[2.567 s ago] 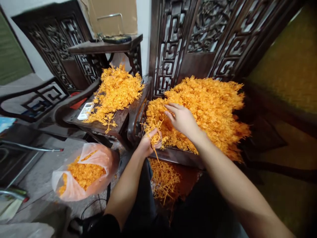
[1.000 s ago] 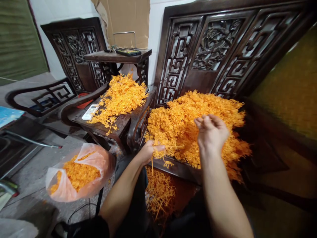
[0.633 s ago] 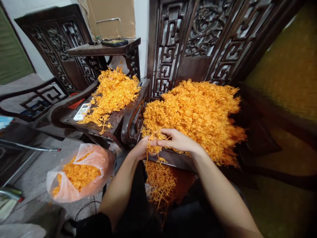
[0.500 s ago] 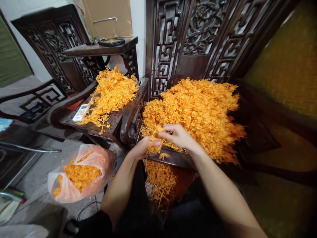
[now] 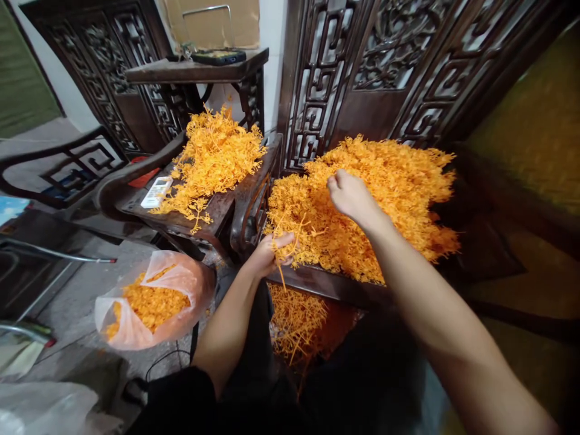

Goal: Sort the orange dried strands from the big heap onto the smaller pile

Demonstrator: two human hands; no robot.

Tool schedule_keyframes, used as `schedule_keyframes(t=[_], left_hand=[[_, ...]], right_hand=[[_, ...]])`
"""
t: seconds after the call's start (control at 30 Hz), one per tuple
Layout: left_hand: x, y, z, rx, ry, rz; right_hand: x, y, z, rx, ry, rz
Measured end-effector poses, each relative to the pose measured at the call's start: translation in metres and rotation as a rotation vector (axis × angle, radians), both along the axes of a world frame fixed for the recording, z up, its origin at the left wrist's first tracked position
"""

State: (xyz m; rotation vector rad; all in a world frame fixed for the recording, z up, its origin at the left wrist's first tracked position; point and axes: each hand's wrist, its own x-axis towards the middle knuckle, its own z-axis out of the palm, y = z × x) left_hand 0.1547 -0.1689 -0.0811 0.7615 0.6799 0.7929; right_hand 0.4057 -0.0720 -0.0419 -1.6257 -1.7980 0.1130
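My left hand (image 5: 270, 254) is closed around an orange plastic sprig (image 5: 295, 238), a thin branched stem whose bare end points down below the fingers. Over the large pile of orange sprigs (image 5: 385, 175) on the dark wooden chair, my right hand (image 5: 350, 193) is raised with its fingers curled together. What the right fingers hold, if anything, is hidden. Bare orange stems (image 5: 296, 323) lie heaped in a red container under the front edge of the seat, between my knees.
A smaller heap of orange sprigs (image 5: 222, 154) lies on another chair, beside a white remote control (image 5: 156, 192). A pinkish plastic bag (image 5: 199, 275) with small orange pieces stands on the floor at left. A phone (image 5: 220, 57) rests on the side table (image 5: 176, 72).
My right hand has parted from the left and moved up and right over the pile. My left hand keeps its grip on the sprig. The view has shifted slightly.
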Motion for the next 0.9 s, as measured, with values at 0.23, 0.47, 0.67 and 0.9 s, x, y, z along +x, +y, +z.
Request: schedule_keyframes(t=[0.23, 0.47, 0.67, 0.9], left_hand=[[0.000, 0.006, 0.001, -0.019, -0.104, 0.071], [0.008, 0.006, 0.000, -0.033, -0.147, 0.184], [0.012, 0.008, -0.018, 0.321, 0.001, 0.123], [0.006, 0.007, -0.013, 0.600, 0.201, -0.029]], right_hand=[[-0.028, 0.041, 0.014, -0.157, -0.625, 0.109], [-0.046, -0.043, 0.015, 0.148, 0.101, 0.128], [-0.067, -0.112, 0.009, 0.341, -0.073, 0.347], [-0.057, -0.109, 0.007, 0.145, -0.388, 0.423]])
